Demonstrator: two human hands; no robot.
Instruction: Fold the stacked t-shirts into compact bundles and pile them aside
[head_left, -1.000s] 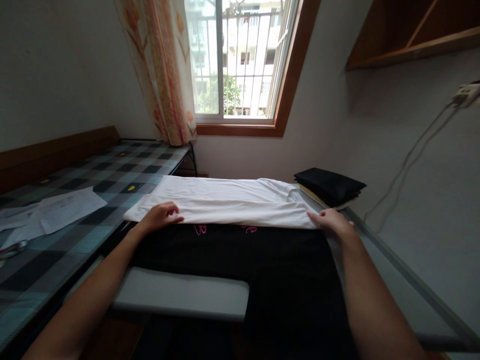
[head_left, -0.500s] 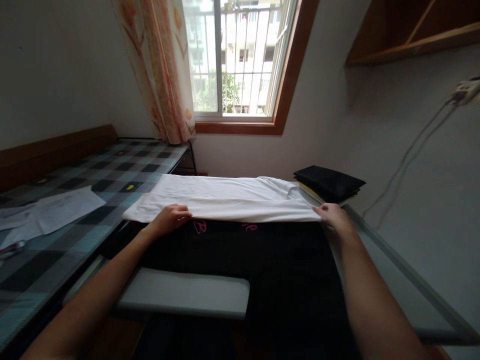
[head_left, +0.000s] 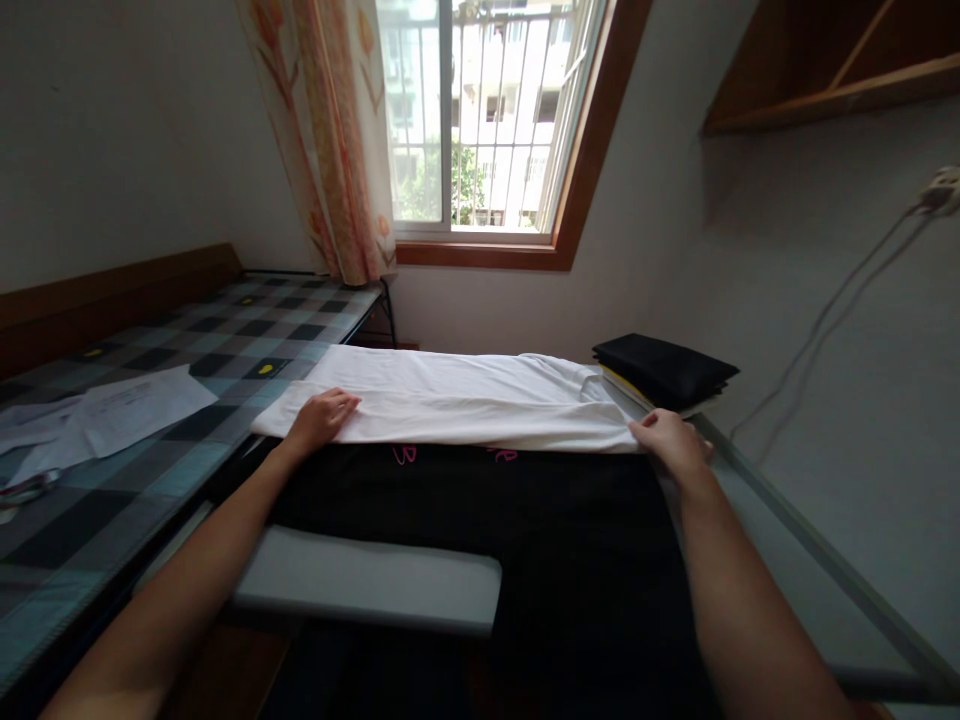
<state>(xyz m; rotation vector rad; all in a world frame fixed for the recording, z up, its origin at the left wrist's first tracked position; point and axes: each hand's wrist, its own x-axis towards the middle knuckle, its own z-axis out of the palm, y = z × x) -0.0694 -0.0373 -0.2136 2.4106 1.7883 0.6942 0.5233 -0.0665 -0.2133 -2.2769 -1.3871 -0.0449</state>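
Note:
A white garment point(head_left: 450, 385), probably a shirt, lies spread across the table with its near side folded over in a long strip. Beneath its near edge, a black cloth point(head_left: 420, 500) with pink lettering hangs over the table's front. My left hand point(head_left: 324, 415) rests on the left part of the white fabric, its fingers stretched out flat. At the right end of the fold, my right hand point(head_left: 670, 438) pinches the fabric's near corner between thumb and fingers. Some of the right fingers are hidden behind the hand.
To the left is a bed with a checked cover point(head_left: 172, 340), bearing papers point(head_left: 120, 410). A stack of dark folded items point(head_left: 664, 370) sits at the table's back right. The grey-white table edge point(head_left: 375, 580) shows below the cloth. Cables point(head_left: 825, 320) hang on the right wall.
My left hand has slid left and slightly away from me, from the fold's near edge onto the white fabric. My right hand stays on its corner. The view has shifted slightly.

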